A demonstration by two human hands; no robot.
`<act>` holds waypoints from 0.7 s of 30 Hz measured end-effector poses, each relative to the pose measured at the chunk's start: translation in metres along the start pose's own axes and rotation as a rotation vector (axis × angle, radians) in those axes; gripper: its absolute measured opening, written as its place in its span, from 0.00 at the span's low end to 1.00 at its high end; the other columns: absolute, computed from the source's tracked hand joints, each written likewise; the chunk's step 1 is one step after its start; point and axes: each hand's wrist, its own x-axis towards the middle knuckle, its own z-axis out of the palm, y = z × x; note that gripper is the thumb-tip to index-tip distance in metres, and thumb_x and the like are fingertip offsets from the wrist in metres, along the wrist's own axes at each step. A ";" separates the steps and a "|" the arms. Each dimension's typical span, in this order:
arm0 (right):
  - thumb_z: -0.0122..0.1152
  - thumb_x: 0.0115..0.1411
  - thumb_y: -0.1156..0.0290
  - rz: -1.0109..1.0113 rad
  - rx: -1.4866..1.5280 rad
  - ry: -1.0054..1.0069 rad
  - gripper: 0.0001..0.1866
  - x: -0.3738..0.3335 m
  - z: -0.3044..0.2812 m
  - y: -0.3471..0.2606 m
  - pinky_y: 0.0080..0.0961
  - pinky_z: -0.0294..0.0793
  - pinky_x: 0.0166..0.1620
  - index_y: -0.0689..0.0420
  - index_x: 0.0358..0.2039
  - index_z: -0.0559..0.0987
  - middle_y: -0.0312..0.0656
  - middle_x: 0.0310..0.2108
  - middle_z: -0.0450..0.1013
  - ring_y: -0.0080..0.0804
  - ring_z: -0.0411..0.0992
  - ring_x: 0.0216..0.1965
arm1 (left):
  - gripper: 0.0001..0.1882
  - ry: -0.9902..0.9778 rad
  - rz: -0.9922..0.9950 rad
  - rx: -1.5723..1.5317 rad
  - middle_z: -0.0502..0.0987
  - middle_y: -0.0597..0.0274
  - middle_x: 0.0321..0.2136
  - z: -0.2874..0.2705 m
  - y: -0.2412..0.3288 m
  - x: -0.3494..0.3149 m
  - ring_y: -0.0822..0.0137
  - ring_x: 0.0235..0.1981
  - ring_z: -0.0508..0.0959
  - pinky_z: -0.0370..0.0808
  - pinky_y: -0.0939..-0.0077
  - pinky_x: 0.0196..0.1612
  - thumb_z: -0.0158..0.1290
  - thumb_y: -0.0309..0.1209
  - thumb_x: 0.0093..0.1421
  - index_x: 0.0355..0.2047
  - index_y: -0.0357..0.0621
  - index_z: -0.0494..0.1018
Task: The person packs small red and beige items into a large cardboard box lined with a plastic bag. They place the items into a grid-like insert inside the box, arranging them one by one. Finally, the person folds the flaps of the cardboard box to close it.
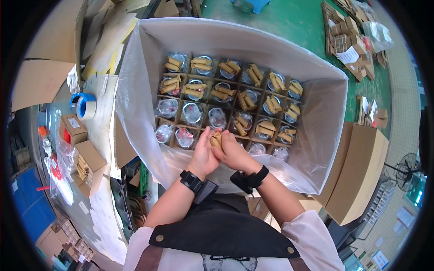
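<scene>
Both my hands meet over the near part of a large divided carton (178, 28) lined with clear plastic. My left hand (205, 156) and my right hand (236, 153) are closed around a small brown paper roll (216, 141), partly hidden by the fingers. Beneath them, a cardboard grid holds round silver parts in clear bags. Pairs of brown paper rolls (194, 90) lie on most of these parts. Just beyond my hands, a bagged part (217, 117) shows bare, as does another bagged part (192, 113) to its left.
On the left bench (101, 131) stand a small open carton of paper rolls (90, 169), another small box (72, 128) and blue and white tape rolls (86, 107). A tall brown carton (357, 174) stands right of the large one. Stacked boxes (348, 36) sit far right on the green floor.
</scene>
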 end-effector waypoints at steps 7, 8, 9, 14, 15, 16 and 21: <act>0.53 0.54 0.68 -0.095 -0.908 0.282 0.16 0.078 0.021 0.013 0.38 0.72 0.35 0.60 0.44 0.71 0.48 0.39 0.71 0.41 0.72 0.37 | 0.27 0.047 0.121 0.748 0.65 0.73 0.52 -0.009 0.027 -0.045 0.76 0.51 0.66 0.65 0.72 0.50 0.48 0.47 0.65 0.60 0.52 0.58; 0.52 0.55 0.68 -0.095 -0.979 0.313 0.16 0.087 0.023 0.021 0.37 0.72 0.35 0.59 0.44 0.71 0.46 0.39 0.71 0.40 0.72 0.37 | 0.24 -0.139 0.136 0.936 0.69 0.71 0.49 -0.012 0.039 -0.063 0.76 0.50 0.68 0.67 0.76 0.48 0.48 0.44 0.66 0.59 0.51 0.62; 0.50 0.57 0.67 -0.046 -1.014 0.313 0.18 0.088 0.030 0.019 0.40 0.71 0.37 0.59 0.47 0.72 0.44 0.40 0.71 0.40 0.71 0.40 | 0.21 -0.205 0.106 0.947 0.72 0.69 0.47 -0.007 0.051 -0.091 0.74 0.50 0.69 0.68 0.74 0.49 0.47 0.43 0.67 0.57 0.48 0.65; 0.51 0.60 0.72 -0.212 -0.723 0.419 0.18 0.050 0.015 -0.040 0.39 0.70 0.46 0.62 0.52 0.71 0.48 0.46 0.71 0.42 0.70 0.46 | 0.15 0.018 0.380 0.955 0.78 0.57 0.40 -0.028 0.152 -0.268 0.72 0.36 0.79 0.75 0.82 0.39 0.47 0.37 0.67 0.46 0.39 0.71; 0.52 0.62 0.70 -0.145 -0.247 0.315 0.17 0.048 0.006 -0.068 0.34 0.72 0.45 0.62 0.50 0.72 0.45 0.44 0.72 0.37 0.72 0.44 | 0.12 0.208 0.548 0.955 0.79 0.60 0.31 -0.057 0.183 -0.296 0.74 0.27 0.78 0.74 0.85 0.30 0.49 0.35 0.65 0.43 0.39 0.73; 0.52 0.64 0.68 -0.079 0.213 0.184 0.16 0.040 -0.004 -0.116 0.29 0.73 0.44 0.63 0.49 0.72 0.43 0.41 0.74 0.33 0.73 0.43 | 0.11 0.519 0.713 0.746 0.77 0.64 0.26 -0.085 0.206 -0.320 0.77 0.26 0.75 0.72 0.86 0.27 0.50 0.34 0.64 0.41 0.40 0.73; 0.49 0.67 0.67 -0.203 0.656 -0.534 0.15 0.023 0.071 -0.353 0.22 0.72 0.45 0.64 0.47 0.74 0.42 0.41 0.74 0.26 0.73 0.43 | 0.18 1.039 0.757 0.873 0.75 0.56 0.34 -0.228 0.316 -0.380 0.70 0.33 0.75 0.73 0.77 0.37 0.51 0.37 0.62 0.43 0.31 0.70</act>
